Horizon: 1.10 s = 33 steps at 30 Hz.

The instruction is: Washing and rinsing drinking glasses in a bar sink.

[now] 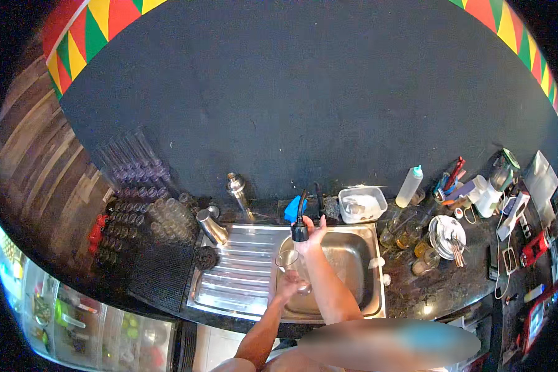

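Observation:
My left hand (289, 285) holds a clear drinking glass (289, 265), tilted over the left side of the steel sink (353, 274). The glass's rim faces up and away from me. My right hand (313, 235) is raised beside the black faucet head (300, 231), fingers pointing up and partly spread. Part of that hand lies behind the faucet, so whether it grips it is unclear. I cannot make out running water. Behind the faucet lies a blue cloth or packet (295, 209).
The ribbed drainboard (242, 274) carries a metal shaker cup (212, 227) and a dark scrubber (207, 257). Farther left, many glasses (172, 221) stand near a black mat (158, 274). Rightward are a plastic tub (362, 204), a squeeze bottle (409, 187), used glasses (404, 237) and stacked plates (446, 235).

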Each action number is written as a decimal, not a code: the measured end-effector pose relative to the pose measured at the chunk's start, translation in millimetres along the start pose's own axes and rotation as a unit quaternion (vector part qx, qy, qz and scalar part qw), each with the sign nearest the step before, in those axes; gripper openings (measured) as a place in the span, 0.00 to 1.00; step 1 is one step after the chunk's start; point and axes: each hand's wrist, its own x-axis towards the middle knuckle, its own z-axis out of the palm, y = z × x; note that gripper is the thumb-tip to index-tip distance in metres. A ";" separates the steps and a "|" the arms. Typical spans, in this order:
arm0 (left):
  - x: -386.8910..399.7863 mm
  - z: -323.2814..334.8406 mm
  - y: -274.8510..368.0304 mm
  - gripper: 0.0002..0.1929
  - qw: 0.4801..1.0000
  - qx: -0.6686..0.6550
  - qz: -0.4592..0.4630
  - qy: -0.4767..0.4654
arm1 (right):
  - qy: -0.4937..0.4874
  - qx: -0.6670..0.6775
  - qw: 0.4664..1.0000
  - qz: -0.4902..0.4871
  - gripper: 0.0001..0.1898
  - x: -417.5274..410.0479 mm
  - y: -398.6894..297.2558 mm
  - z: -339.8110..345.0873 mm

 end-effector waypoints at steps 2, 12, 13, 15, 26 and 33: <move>1.7 -1.9 -2.7 0.26 1.000 -0.013 0.003 0.012 | 0.040 0.010 0.999 0.029 0.36 -3.3 5.6 -0.8; 16.5 11.7 -6.2 0.33 0.987 0.132 -0.052 0.069 | -0.162 -0.503 0.849 0.017 0.09 -29.5 -40.4 31.9; 19.3 15.6 -5.5 0.34 0.990 0.127 -0.013 0.058 | -0.164 -0.572 0.803 0.016 0.08 -29.7 -44.6 32.5; 25.0 22.2 -1.4 0.36 0.990 0.128 0.047 0.030 | -0.175 -0.569 0.803 -0.030 0.10 -30.4 -51.1 30.5; 1.5 36.0 39.7 0.38 0.995 -0.035 0.089 0.018 | -0.165 -0.679 0.709 -0.101 0.12 -27.7 -53.1 29.3; 5.1 29.7 39.0 0.37 0.999 -0.033 0.008 -0.014 | -0.168 -0.611 0.758 -0.156 0.12 -26.3 -52.8 27.4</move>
